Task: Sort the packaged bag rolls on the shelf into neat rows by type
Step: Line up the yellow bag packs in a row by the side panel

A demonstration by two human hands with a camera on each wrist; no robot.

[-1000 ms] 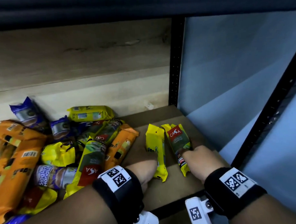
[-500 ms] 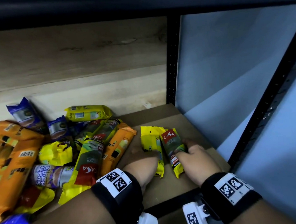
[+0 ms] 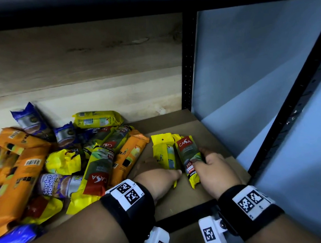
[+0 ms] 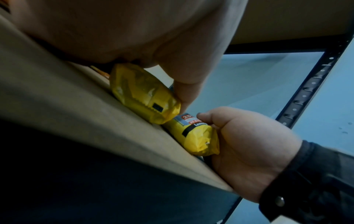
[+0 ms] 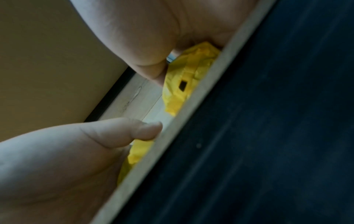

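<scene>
Two yellow bag-roll packs lie side by side, touching, on the right part of the brown shelf board (image 3: 207, 130). My left hand (image 3: 161, 171) grips the plain yellow pack (image 3: 163, 152), thumb on its right edge; in the left wrist view the thumb presses that pack (image 4: 145, 94). My right hand (image 3: 203, 159) grips the yellow CASA pack (image 3: 188, 151), thumb on its label and fingers along its right side. The right hand (image 4: 239, 136) and the CASA pack (image 4: 193, 133) also show in the left wrist view. In the right wrist view a yellow pack end (image 5: 184, 78) shows beneath my palm.
A jumbled heap of orange (image 3: 21, 171), yellow (image 3: 97, 119), blue (image 3: 30, 120) and CASA packs (image 3: 97, 169) fills the shelf's left half. A black upright post (image 3: 187, 66) and a blue-grey side panel (image 3: 245, 73) close off the right. The shelf's black front rail (image 3: 186, 218) runs below my wrists.
The gap between the two yellow packs has closed; they now touch. Both hands have kept hold of their packs and shifted slightly to the left.
</scene>
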